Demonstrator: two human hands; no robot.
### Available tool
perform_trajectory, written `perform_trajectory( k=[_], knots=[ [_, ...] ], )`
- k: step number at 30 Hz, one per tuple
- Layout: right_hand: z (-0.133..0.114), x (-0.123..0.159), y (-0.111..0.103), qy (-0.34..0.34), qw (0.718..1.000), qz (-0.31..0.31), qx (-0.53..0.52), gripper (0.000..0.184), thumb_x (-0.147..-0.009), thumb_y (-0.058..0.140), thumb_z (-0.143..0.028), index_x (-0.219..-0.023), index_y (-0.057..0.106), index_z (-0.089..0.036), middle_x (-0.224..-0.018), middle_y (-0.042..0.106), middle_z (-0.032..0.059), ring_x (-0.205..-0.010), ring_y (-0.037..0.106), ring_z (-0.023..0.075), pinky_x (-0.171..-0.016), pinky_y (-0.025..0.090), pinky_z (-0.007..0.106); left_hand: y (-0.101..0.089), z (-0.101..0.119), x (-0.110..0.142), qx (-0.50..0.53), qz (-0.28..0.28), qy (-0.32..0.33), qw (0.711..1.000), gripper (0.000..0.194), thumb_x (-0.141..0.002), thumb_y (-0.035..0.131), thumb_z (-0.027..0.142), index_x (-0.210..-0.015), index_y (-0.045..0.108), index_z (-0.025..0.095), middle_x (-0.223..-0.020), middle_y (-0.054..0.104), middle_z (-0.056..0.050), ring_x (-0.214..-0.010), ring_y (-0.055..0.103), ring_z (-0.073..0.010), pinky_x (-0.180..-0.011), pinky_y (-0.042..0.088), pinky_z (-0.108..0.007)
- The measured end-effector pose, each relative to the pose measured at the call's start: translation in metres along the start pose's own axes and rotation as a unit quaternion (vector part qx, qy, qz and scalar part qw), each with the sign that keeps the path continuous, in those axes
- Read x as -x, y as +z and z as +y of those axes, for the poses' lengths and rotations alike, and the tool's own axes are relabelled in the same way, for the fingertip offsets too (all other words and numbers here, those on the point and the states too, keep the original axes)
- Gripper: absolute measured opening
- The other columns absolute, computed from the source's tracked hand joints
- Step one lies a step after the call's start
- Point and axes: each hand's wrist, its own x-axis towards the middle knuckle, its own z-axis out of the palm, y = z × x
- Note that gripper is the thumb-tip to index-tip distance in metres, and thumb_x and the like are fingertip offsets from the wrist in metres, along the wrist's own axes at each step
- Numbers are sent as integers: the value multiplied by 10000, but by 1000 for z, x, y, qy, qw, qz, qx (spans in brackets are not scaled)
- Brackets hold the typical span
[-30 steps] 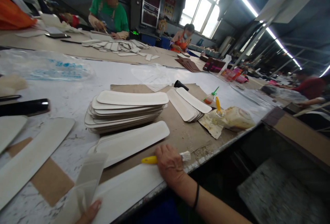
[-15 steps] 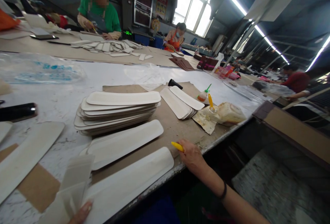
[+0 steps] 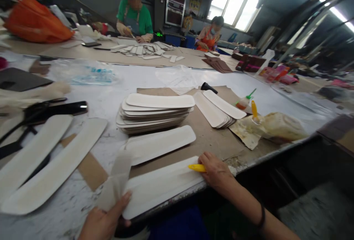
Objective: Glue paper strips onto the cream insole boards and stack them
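Observation:
My left hand [image 3: 106, 216] is closed at the near left end of a long white panel with rounded corners [image 3: 163, 184], thumb on top and a finger by its lower edge. Beside the thumb stands a blurred, translucent pale strip [image 3: 117, 181]; whether my fingers hold it too I cannot tell. My right hand [image 3: 217, 170] is wrapped round a yellow-handled brush [image 3: 197, 167] over the panel's right end. The handle points left, and the brush's other end is mostly hidden by the hand. Just behind lie a few similar panels [image 3: 163, 144] and a tall stack of panels [image 3: 157, 112].
More panels fan out on the brown board [image 3: 212, 142]. A plastic bag of glue-like paste [image 3: 284, 127] holds another yellow handle [image 3: 253, 109], near a green-tipped bottle [image 3: 245, 101]. At left lie loose panels [image 3: 61, 166] and a black tool [image 3: 63, 111]. Two people work across the table.
My right hand has moved left onto the panel's end with the brush. My left hand has come further into view at the panel's near end. The camera has turned left.

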Motion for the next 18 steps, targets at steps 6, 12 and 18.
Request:
perform_trajectory(
  k=[6,12,18],
  knots=[
    [8,6,9,-1,991,105,-88,119,-688,463,-139,-790,486,-195,-741,554,34,-698,553,198,-630,428,303,4,7,8,25,-29,-1,999,428,-599,701,446,-818,623,86,-521,566,12,-436,504,-117,-442,401,-209],
    [2,5,8,78,961,136,-228,112,-773,430,-332,-791,463,-226,-644,541,-12,-532,526,148,-539,431,266,2,6,5,26,-53,-18,998,378,-631,688,460,-723,610,102,-500,557,11,-459,501,-120,-473,418,-221],
    [-7,12,-10,83,937,173,-293,223,-797,454,-400,-896,520,-212,-753,631,35,-645,612,160,-581,494,241,2,6,2,17,-56,-19,998,405,-593,706,497,-692,595,120,-479,555,15,-435,523,-145,-463,402,-245]
  ],
)
